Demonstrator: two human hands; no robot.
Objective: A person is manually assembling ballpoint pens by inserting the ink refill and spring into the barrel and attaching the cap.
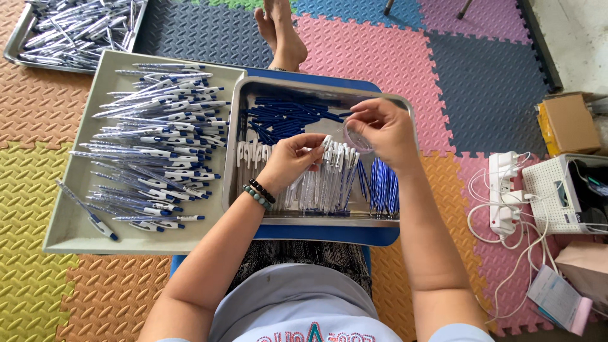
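Note:
My left hand (292,158) pinches a clear pen barrel with a white end (326,142) over a metal tray (240,101). My right hand (380,130) is closed on a small clear round container (356,136), close beside the pen's tip. The metal tray holds dark blue pen parts (285,117) at the back, clear and white pen barrels (323,180) in the middle and blue refills (383,187) at the right. A beaded bracelet (258,193) is on my left wrist.
A beige tray (69,221) to the left carries several assembled blue-and-white pens (158,139). Another metal tray of pens (76,28) lies far left. My bare feet (282,31) rest beyond the trays. At right: a white power strip with cords (503,193), a cardboard box (570,123), a white device (557,193).

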